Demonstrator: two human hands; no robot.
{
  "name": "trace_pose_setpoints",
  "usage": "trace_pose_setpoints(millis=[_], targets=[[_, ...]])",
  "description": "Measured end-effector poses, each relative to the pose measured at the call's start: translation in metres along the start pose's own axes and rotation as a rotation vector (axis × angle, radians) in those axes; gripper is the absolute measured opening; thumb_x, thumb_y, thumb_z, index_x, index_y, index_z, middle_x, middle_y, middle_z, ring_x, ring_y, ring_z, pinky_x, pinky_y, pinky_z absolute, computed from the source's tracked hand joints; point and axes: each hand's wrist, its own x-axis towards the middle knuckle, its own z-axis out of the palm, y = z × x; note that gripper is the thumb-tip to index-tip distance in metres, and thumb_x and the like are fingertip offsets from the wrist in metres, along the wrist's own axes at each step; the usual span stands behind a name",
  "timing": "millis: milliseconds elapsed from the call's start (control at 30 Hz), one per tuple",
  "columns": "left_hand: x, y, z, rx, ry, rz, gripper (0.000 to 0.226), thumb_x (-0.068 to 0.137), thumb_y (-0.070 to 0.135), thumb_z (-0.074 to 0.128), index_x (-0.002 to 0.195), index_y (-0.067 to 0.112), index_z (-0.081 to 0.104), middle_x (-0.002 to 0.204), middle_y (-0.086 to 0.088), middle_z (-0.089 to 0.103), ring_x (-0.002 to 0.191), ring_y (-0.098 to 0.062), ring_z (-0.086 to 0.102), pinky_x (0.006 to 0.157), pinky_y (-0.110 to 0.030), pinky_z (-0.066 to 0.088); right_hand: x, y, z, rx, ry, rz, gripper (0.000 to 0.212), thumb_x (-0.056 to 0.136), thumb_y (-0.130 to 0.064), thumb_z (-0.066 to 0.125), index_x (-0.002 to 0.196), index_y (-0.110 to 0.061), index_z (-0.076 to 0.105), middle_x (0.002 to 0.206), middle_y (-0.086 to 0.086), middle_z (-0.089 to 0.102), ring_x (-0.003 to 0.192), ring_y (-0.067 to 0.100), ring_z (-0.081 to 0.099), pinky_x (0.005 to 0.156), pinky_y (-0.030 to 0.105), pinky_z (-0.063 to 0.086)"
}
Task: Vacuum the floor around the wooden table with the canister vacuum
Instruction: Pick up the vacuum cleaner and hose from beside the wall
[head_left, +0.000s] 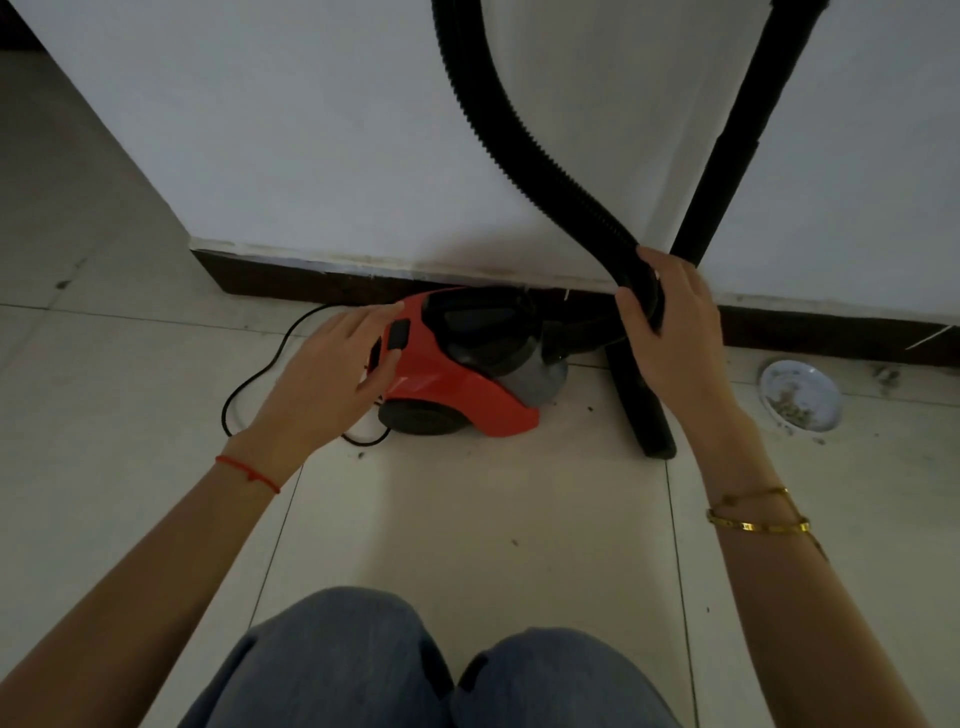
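Observation:
A red and black canister vacuum (457, 384) sits on the tiled floor against the dark baseboard of a white wall. My left hand (337, 374) rests on its rear top by the black buttons, fingers spread, thumb pressing near a button. My right hand (670, 322) grips the lower end of the black ribbed hose (498, 150) where it meets the vacuum's front. The hose curves up out of the frame. The black wand (727, 171) leans on the wall, and its floor nozzle (644, 410) stands on the tiles just right of the canister.
A black power cord (249, 384) loops on the floor left of the vacuum. A round floor drain (800, 397) with debris lies to the right. Small crumbs dot the tiles. My knees in jeans (431, 670) fill the bottom. The wall corner ends at the left.

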Motion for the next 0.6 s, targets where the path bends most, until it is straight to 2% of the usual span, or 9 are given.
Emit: trace_pose_setpoints(millis=[67,133,267,400,533,600], targets=[[0.008,-0.003,0.002,-0.007,0.017,0.003,0.046,0.097,0.026,0.049,0.14,0.012,0.043,0.135,-0.006,0.052,0.123,-0.021,0.048,0.103,-0.032,0.038,0.005,0.001,0.0,-0.018,0.007,0.001,0.046,0.096,-0.025,0.055,0.138,-0.014,0.044,0.134,0.007,0.05,0.124,0.017,0.043,0.101,0.019,0.03],[0.018,-0.009,0.006,-0.015,0.023,0.008,0.045,0.096,0.023,0.051,0.139,0.012,0.044,0.134,-0.007,0.053,0.122,-0.021,0.049,0.102,-0.031,0.038,0.01,0.004,0.001,-0.031,0.013,0.014,0.051,0.093,-0.027,0.059,0.14,-0.015,0.041,0.137,0.007,0.047,0.127,0.018,0.038,0.102,0.02,0.027],[0.043,-0.042,0.02,-0.007,0.004,-0.055,0.044,0.095,0.015,0.052,0.139,0.012,0.045,0.134,-0.008,0.052,0.122,-0.024,0.049,0.099,-0.034,0.042,0.022,0.009,0.006,-0.048,0.038,0.021,0.06,0.088,-0.031,0.066,0.14,-0.016,0.039,0.138,0.007,0.044,0.129,0.019,0.034,0.104,0.026,0.028],[0.069,-0.082,0.042,0.032,-0.071,-0.144,0.046,0.094,0.011,0.051,0.14,0.013,0.044,0.136,-0.008,0.05,0.123,-0.025,0.047,0.099,-0.037,0.042,0.034,0.01,0.017,-0.046,0.042,0.011,0.062,0.085,-0.03,0.069,0.138,-0.016,0.041,0.134,0.007,0.047,0.127,0.021,0.038,0.105,0.031,0.033],[0.088,-0.117,0.074,0.027,-0.166,-0.187,0.046,0.094,0.011,0.05,0.14,0.016,0.043,0.136,-0.007,0.049,0.121,-0.023,0.048,0.097,-0.037,0.044,0.042,0.009,0.031,-0.045,0.01,0.004,0.063,0.083,-0.031,0.071,0.137,-0.016,0.043,0.131,0.006,0.05,0.125,0.021,0.041,0.104,0.027,0.032],[0.097,-0.131,0.092,0.013,-0.214,-0.198,0.047,0.093,0.009,0.051,0.139,0.016,0.044,0.136,-0.007,0.049,0.121,-0.024,0.048,0.097,-0.036,0.043,0.046,0.008,0.036,-0.044,0.008,0.01,0.063,0.083,-0.031,0.071,0.137,-0.016,0.043,0.129,0.005,0.051,0.124,0.019,0.042,0.104,0.029,0.035]])
